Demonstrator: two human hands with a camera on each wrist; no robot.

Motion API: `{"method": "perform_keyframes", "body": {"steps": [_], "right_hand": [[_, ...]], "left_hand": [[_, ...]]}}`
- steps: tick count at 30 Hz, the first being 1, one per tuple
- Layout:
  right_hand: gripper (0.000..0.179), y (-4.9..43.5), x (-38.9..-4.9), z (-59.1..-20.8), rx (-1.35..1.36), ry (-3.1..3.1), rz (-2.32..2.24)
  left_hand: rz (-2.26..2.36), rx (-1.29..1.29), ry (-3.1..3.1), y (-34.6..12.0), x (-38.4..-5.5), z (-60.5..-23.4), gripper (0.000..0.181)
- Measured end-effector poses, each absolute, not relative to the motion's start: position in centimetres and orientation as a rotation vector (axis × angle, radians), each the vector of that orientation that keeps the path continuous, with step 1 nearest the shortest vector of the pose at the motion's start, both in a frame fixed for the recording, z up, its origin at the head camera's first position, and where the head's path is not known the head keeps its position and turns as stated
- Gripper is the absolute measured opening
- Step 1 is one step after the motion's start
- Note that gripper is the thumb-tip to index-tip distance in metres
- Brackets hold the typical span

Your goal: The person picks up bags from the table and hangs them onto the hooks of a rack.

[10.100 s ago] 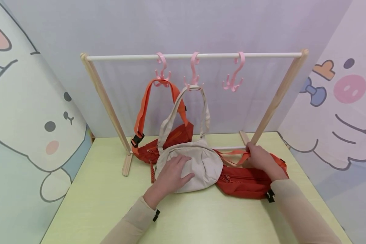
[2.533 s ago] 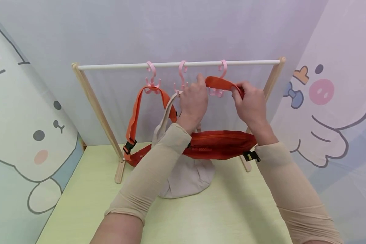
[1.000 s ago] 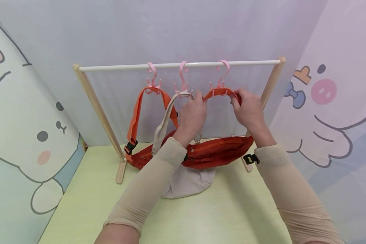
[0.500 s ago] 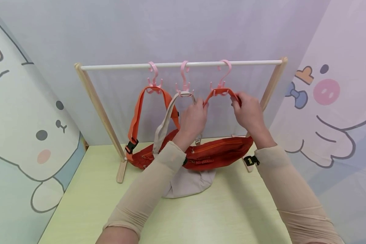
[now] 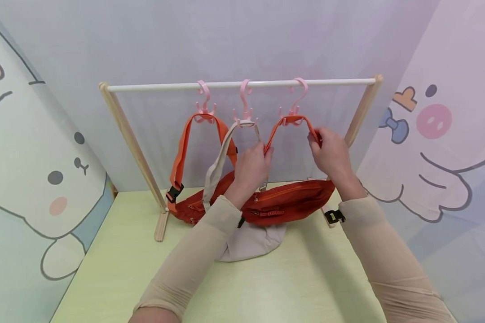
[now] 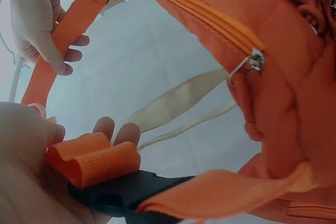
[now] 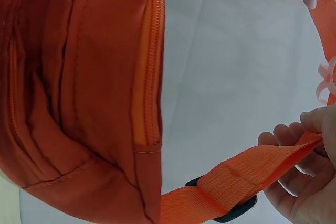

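A red waist bag (image 5: pixel 291 202) hangs by its orange strap, which lies over the prongs of the right pink hook (image 5: pixel 294 107). My left hand (image 5: pixel 250 168) grips the strap left of that hook; in the left wrist view, a folded piece of orange strap (image 6: pixel 94 158) and a black buckle (image 6: pixel 121 195) lie in it. On the other side of the hook, my right hand (image 5: pixel 330 152) pinches the strap, above a black slider (image 7: pixel 236 211) in the right wrist view. Behind the red bag, a cream bag (image 5: pixel 254 242) is partly hidden, its strap looped over the middle pink hook (image 5: pixel 245 107).
Another red bag (image 5: pixel 190 211) hangs by an orange strap from the left pink hook (image 5: pixel 205 103). All hooks ride on the white rail (image 5: pixel 161 87) of a wooden-legged rack standing on the pale table (image 5: pixel 266 287). Cartoon-printed cloth (image 5: pixel 56 148) surrounds it.
Ten seconds ago the red bag lay on the table at right and the right hook was bare. Its strap now rests on that hook; lately both hands slid slightly down the strap.
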State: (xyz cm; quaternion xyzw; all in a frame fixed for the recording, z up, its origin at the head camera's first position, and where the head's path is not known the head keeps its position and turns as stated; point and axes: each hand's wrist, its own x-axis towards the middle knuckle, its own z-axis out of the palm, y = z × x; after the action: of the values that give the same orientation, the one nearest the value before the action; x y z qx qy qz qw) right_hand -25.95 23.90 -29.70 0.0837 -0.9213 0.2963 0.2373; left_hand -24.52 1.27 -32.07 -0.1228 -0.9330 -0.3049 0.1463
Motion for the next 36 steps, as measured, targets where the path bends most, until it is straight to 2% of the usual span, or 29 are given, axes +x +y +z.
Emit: {"method": "perform_keyframes", "body": {"steps": [23, 32, 36], "right_hand": [[0.029, 25.3, -26.0, -32.1, 0.203, -2.558, 0.834], [0.026, 25.9, -25.7, -32.9, 0.193, -2.564, 0.843], [0.032, 26.1, -25.5, -33.1, 0.194, -2.562, 0.849]], "left_hand": [[-0.938, -0.314, -2.658, -0.4, -22.8, -35.6, 0.035], [-0.979, -0.333, -2.637, -0.9, -22.2, -36.4, 0.046], [-0.999, -0.338, -2.634, -1.2, -22.1, -36.7, 0.053]]}}
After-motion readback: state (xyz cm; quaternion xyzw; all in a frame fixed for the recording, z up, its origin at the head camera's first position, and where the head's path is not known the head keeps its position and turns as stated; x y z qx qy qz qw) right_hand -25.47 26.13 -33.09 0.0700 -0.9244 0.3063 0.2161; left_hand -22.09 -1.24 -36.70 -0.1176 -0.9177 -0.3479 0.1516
